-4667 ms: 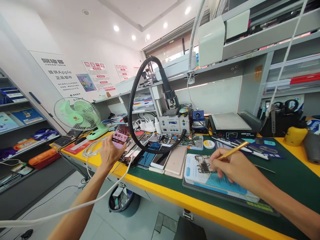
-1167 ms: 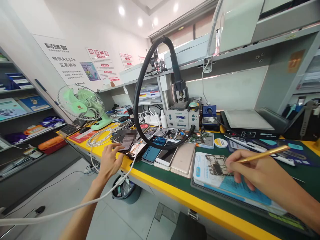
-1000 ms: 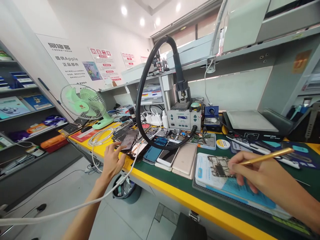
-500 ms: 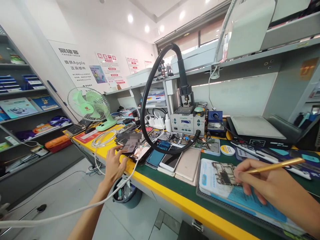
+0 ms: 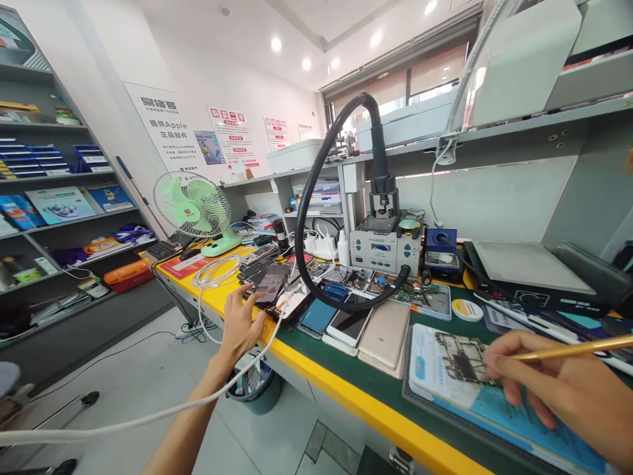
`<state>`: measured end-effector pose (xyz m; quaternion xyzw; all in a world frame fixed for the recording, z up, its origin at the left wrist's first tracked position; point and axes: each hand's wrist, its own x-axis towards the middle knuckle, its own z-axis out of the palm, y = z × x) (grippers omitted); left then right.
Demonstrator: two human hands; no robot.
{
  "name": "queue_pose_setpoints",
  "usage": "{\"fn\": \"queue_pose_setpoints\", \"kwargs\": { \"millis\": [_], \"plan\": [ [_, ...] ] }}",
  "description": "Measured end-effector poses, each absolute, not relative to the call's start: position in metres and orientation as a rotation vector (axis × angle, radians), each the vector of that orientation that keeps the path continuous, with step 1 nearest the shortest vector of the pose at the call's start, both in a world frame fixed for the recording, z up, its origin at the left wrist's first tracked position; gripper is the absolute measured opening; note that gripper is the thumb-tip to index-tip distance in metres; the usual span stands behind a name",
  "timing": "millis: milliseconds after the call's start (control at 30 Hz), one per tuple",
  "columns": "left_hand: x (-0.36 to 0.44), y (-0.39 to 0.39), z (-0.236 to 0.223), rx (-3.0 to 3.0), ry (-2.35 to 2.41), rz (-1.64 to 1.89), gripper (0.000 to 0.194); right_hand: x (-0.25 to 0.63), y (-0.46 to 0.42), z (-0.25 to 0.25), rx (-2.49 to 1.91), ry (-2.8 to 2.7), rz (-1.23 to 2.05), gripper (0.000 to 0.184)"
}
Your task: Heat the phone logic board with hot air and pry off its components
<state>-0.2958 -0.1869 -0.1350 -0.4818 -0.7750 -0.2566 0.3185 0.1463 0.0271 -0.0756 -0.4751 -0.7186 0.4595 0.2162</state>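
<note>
My left hand point(image 5: 241, 324) reaches to the bench's left end, fingers spread, its fingertips touching a lit phone point(image 5: 271, 285) that lies on a pile of other phones. A white cable point(image 5: 148, 415) runs past my left forearm up to that pile. My right hand point(image 5: 548, 386) rests on a blue and white repair mat point(image 5: 435, 369) and pinches gold tweezers point(image 5: 573, 348), whose tips point at a bare circuit board point(image 5: 462, 356) on the mat.
A row of phones point(image 5: 366, 323) lies on the green bench with a yellow edge point(image 5: 346, 396). A black hose point(image 5: 316, 198) loops from a rework station point(image 5: 386, 244). A green fan point(image 5: 192, 211) stands left, a hot plate point(image 5: 534, 267) right, a bin point(image 5: 257, 389) below.
My left hand lowered the lit phone from mid-air onto the pile and now only touches it. The view swung left. My right hand kept the tweezers over the board.
</note>
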Motion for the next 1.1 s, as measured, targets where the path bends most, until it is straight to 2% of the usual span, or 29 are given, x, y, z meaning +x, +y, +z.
{"fn": "queue_pose_setpoints", "kwargs": {
  "millis": [300,1100],
  "plan": [
    [-0.296,-0.186,-0.133,-1.269,-2.064,-0.673,0.034,0.149,0.018,-0.080,-1.185,-1.988,1.218,0.039],
    [-0.301,-0.182,-0.131,-1.233,-2.107,-0.753,0.032,0.147,0.013,-0.077,-1.187,-1.987,1.232,0.040]
  ]
}}
